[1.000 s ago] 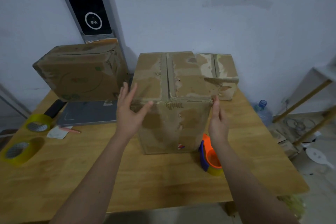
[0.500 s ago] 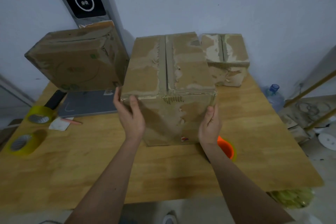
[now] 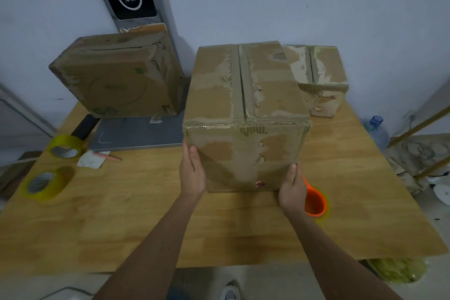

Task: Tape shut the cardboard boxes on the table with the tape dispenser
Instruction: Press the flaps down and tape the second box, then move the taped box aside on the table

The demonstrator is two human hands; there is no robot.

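Both hands have slid down the middle box (image 3: 246, 114). The left hand (image 3: 192, 175) and right hand (image 3: 292, 187) now grasp its lower near corners at the table (image 3: 146, 221) centre. Top seam appears untaped; tape dispenser (image 3: 315, 200) lies unused beside it.

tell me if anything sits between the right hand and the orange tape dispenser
Nothing visible does. The right hand grips the lower right edge of the middle cardboard box, and the orange tape dispenser lies on the table right beside that hand, partly hidden behind it. The hand only has to release the box.
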